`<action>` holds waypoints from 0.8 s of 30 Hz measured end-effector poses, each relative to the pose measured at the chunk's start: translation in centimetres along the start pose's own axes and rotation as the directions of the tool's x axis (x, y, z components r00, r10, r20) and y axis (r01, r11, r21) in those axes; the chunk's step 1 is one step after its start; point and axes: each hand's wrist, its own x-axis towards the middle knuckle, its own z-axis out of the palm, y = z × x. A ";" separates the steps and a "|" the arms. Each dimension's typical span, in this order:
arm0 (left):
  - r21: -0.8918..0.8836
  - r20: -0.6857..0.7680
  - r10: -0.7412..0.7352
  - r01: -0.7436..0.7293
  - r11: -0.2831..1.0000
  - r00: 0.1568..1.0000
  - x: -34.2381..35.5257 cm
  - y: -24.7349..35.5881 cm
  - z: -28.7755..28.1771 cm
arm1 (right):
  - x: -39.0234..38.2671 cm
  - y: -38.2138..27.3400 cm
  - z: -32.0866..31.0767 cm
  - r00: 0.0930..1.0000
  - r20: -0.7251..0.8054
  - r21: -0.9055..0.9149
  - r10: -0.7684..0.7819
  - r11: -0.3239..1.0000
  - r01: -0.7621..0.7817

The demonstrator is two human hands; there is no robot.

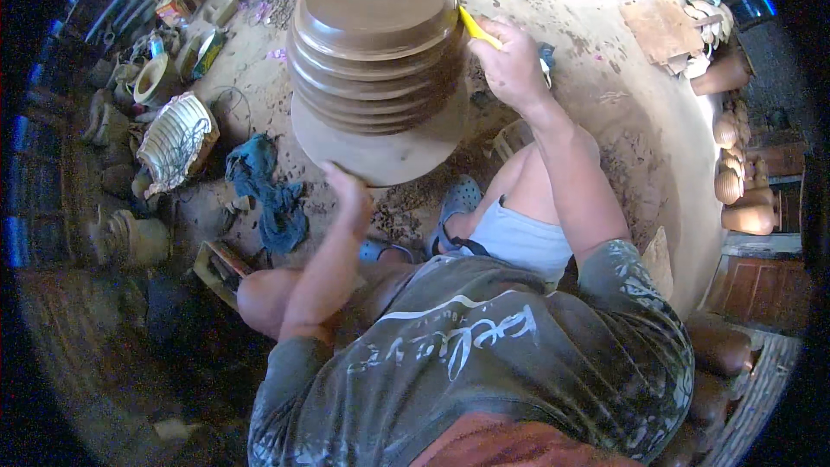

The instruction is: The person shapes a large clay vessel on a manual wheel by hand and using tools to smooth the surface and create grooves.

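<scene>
A large brown clay pot [367, 43] with ridged sides stands upside down on a round flat wheel disc [380, 160] in front of me. Its flat base faces up and looks wet and smooth. My right hand [512, 67] is closed round a slim yellow tool [477, 28], whose end meets the pot's upper right edge. The tool's exact kind is hard to make out. At the near left edge of the disc is my left hand [349, 197], slightly blurred. It touches the rim with its fingers stretched out and holds nothing I can see.
A dark blue cloth [266, 195] and clay scraps lie on the ground left of the disc. Further left are a white ribbed mould [177, 140] and a ring-shaped piece [156, 79]. Along the right side stand several clay pots [750, 218] and a board [661, 30].
</scene>
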 end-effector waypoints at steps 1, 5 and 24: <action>0.075 -0.017 0.025 -0.024 0.997 1.000 -1.0 -3.8 -0.8 | 0.0 -0.3 0.3 1.000 0.017 -0.022 -0.025 0.999 0.025; 0.323 0.298 -0.529 0.437 0.839 0.795 -7.4 -8.0 -0.6 | -0.5 0.2 0.0 0.999 -0.034 0.017 -0.005 1.000 0.006; -0.193 0.185 -0.142 0.178 0.965 0.972 -1.8 2.4 1.3 | -0.8 -0.6 -1.3 0.998 -0.034 -0.067 0.052 0.996 -0.054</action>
